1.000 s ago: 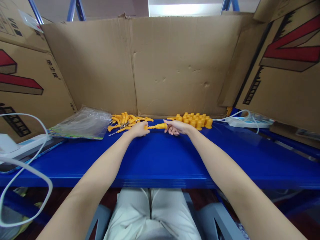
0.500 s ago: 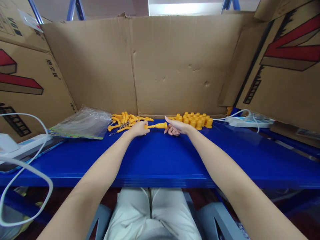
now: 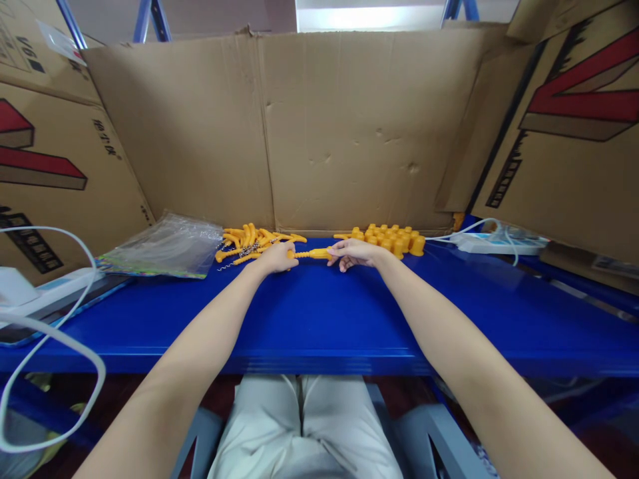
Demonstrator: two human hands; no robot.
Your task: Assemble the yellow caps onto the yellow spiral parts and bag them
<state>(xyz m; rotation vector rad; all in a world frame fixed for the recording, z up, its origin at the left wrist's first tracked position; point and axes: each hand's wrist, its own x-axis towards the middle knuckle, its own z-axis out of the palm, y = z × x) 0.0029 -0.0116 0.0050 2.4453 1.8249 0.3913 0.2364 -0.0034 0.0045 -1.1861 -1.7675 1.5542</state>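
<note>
Between my two hands, just above the blue shelf, lies a yellow plastic piece with a ribbed, screw-like shaft (image 3: 302, 254) and a thicker right end (image 3: 318, 253). My left hand (image 3: 277, 257) is closed around its left end, which the fingers hide. At the right end, my right hand (image 3: 353, 253) pinches the tip between thumb and fingers, with the other fingers loosely curled. Just beyond my left hand lies a pile of yellow curved handles (image 3: 249, 234), some with metal spirals. Several yellow caps (image 3: 394, 237) stand grouped behind my right hand.
A clear plastic bag (image 3: 162, 246) lies at the left on the blue shelf (image 3: 319, 313). White cables (image 3: 94, 346) loop at the left edge. A white power strip (image 3: 494, 244) sits at the right. Cardboard (image 3: 349, 133) walls off the back, with printed boxes on both sides.
My right hand has gone from fingers apart with the thumb raised to pinching the right end of the yellow piece. The left hand keeps its hold in nearly the same place.
</note>
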